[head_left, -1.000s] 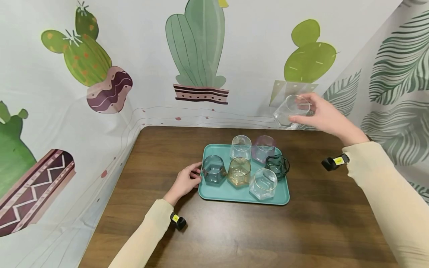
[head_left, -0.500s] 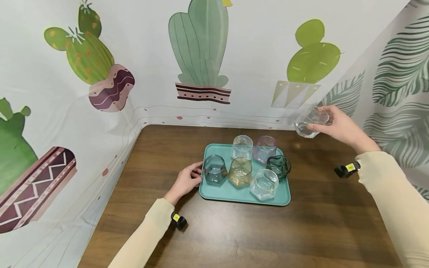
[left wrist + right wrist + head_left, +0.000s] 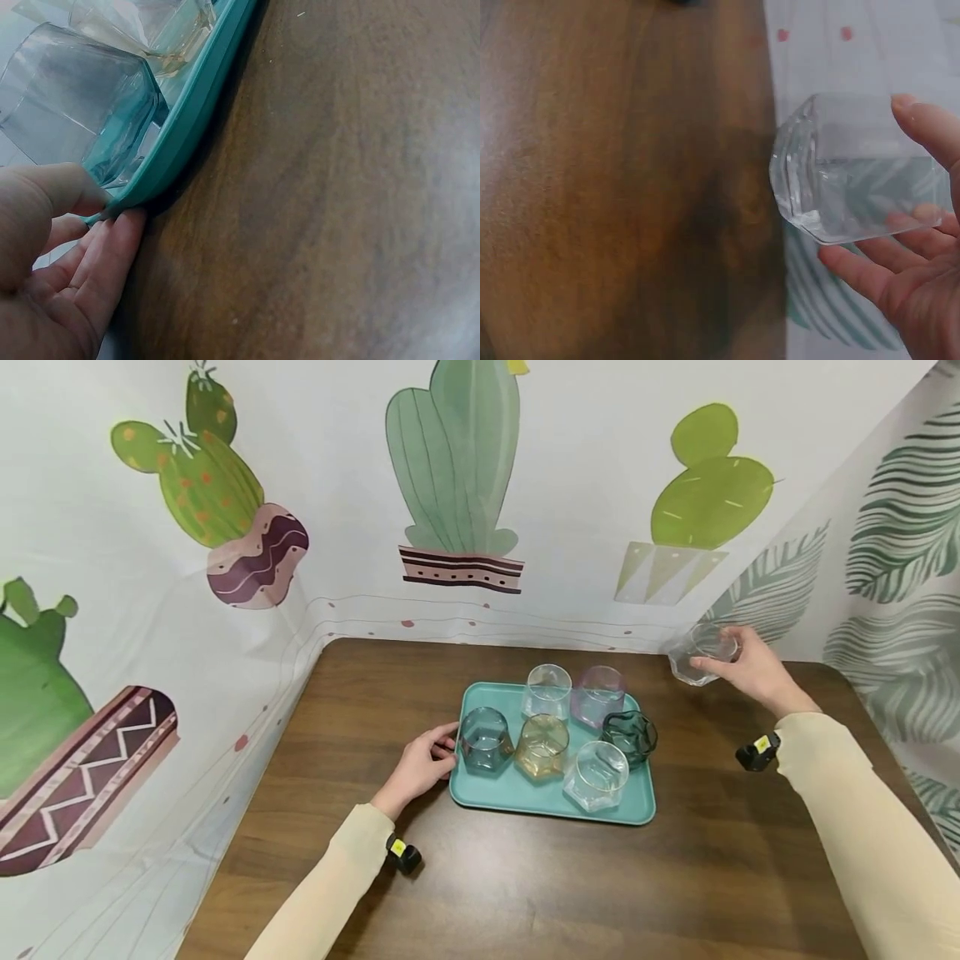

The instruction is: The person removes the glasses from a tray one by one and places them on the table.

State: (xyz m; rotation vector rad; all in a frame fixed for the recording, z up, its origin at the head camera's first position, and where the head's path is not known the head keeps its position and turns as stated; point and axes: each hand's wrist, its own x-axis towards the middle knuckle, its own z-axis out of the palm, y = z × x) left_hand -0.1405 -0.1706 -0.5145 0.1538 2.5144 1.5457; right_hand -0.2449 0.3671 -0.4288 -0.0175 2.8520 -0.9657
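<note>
A clear drinking glass with a faceted base (image 3: 862,172) is gripped by my right hand (image 3: 757,668), thumb on one side and fingers on the other. In the head view it is tilted over the back right of the table. My left hand (image 3: 423,762) pinches the left rim of a teal tray (image 3: 517,797), the thumb over the edge and the fingers against its outside in the left wrist view. On the tray stand several glasses: a blue-grey one (image 3: 485,742), an amber one (image 3: 542,747), a dark green wavy one (image 3: 630,737), a pink one (image 3: 598,695) and clear ones (image 3: 596,777).
The brown wooden table (image 3: 525,893) meets a wall hanging printed with cacti and leaves (image 3: 577,485) at its back edge. Table surface lies in front of the tray and to its right. Both wrists wear small black cameras (image 3: 759,752).
My right hand has carried the clear glass to the right and lowered it toward the back right of the table. The left hand stays at the tray's rim.
</note>
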